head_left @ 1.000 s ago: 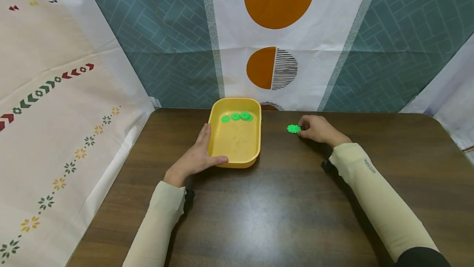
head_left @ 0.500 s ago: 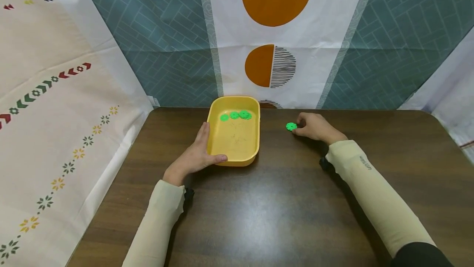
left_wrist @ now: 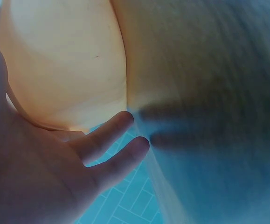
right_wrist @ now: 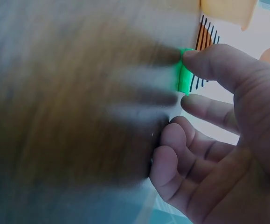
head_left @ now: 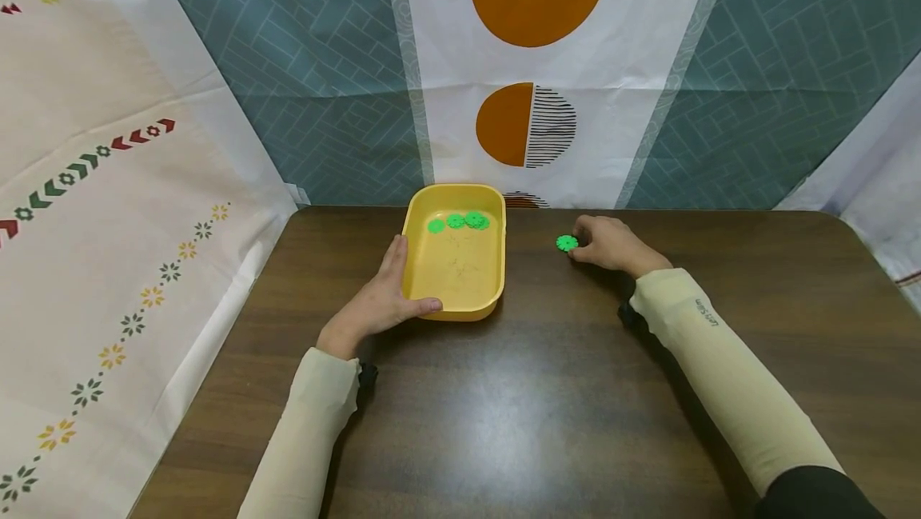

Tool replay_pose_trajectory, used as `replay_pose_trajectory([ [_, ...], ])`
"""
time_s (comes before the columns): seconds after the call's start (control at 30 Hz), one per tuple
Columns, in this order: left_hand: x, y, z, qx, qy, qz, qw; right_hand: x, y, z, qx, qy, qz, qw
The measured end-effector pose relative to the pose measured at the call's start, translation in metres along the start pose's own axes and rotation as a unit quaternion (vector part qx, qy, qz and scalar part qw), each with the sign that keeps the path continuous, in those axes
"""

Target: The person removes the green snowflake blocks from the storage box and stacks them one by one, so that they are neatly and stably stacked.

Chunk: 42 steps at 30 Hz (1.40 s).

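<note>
A yellow plastic tray [head_left: 460, 263] stands at the table's far side, with several notched green plastic discs [head_left: 475, 220] inside near its far end. My left hand [head_left: 377, 299] spans the tray's near left corner, thumb along the near rim and fingers along the left side. In the left wrist view two fairly straight fingertips [left_wrist: 125, 117] reach the tabletop beside the tray wall. Right of the tray, my right hand [head_left: 615, 245] pinches more green discs [head_left: 567, 243] at the tabletop between thumb and index finger. From the right wrist view they look like a thick stack [right_wrist: 185, 70], the other fingers curled below.
The brown wooden table [head_left: 496, 407] runs up to a patterned teal and white cloth [head_left: 338, 87] hanging right behind the tray. A cream printed cloth [head_left: 108, 263] hangs along the left edge. Bare tabletop lies between the tray and my right hand.
The green discs at my right fingertips showed a wider, overlapping outline a second ago and look rounder now. My left hand has kept its place at the tray. The head view has tilted slightly.
</note>
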<state>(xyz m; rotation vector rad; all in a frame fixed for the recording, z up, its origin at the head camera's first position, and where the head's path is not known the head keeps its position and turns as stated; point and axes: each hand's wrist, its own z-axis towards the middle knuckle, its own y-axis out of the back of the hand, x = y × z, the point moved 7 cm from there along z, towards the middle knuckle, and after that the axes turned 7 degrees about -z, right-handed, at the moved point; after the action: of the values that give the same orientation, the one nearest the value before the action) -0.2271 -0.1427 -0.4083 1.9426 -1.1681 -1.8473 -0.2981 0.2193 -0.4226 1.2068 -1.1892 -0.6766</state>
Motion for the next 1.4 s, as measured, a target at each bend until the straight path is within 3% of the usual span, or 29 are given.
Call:
replay_pose_trajectory([
  [0.3,0.0006,0.0,-0.0003,0.0,0.005,-0.006,1.0,0.0029,0.0015,0.0006,0.003,0.011,0.021,0.9997],
  [1.4,0.002,0.0004,0.0019,0.0,0.004,0.004,1.0,0.0038,0.0023,0.0025,0.005,0.026,0.013,0.9996],
])
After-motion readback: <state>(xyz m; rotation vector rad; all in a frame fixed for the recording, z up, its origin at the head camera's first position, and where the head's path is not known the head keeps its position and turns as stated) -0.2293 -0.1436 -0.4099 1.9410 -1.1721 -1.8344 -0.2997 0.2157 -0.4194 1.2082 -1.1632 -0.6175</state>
